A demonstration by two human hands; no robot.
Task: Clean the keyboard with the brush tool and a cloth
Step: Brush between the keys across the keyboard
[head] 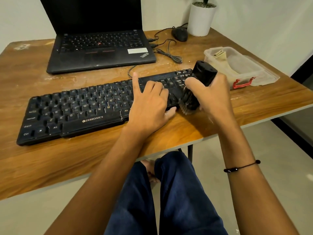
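Soft, even indoor light left only faint shadows under the hands [177, 97], while wide-angle distortion bowed the table [50, 160] edges and fine detail looked slightly smeared.

Wooden table [50, 160]: keyboard [76, 112] near front edge, laptop [100, 53] behind, mouse [179, 33], pot [200, 19] far-right corner, plastic box [240, 68] right edge.

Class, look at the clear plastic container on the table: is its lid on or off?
Off. The container is open at the top, with a cloth showing inside; its lid appears to sit underneath it.
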